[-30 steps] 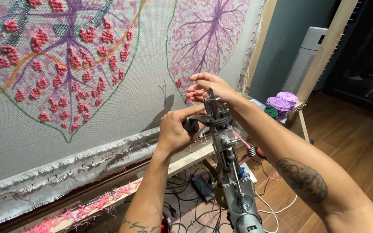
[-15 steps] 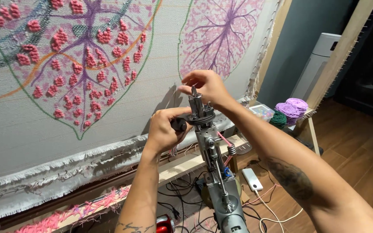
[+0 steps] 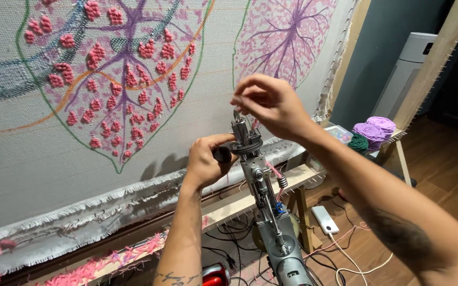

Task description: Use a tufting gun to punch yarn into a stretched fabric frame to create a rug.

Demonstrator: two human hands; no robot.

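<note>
A metal tufting gun (image 3: 263, 190) points up and away from me, its needle tip near the stretched grey cloth (image 3: 54, 159). My left hand (image 3: 208, 159) grips the gun's black front knob just below the needle head. My right hand (image 3: 269, 103) is raised above the needle tip with the fingers pinched together, apparently on a thin pink yarn that runs down along the gun. The cloth carries leaf outlines filled with pink tufted clusters and purple veins (image 3: 128, 63).
A wooden frame bar (image 3: 239, 204) runs below the cloth, with pink yarn scraps (image 3: 91, 267) along it. Purple and green yarn balls (image 3: 372, 132) sit on a stand at right. Cables and a white power strip (image 3: 325, 220) lie on the wooden floor. A white appliance (image 3: 406, 69) stands behind.
My right hand has lifted off the needle head and now pinches above the tip. The view has shifted, so the gun and hands sit a little lower and nearer the centre.
</note>
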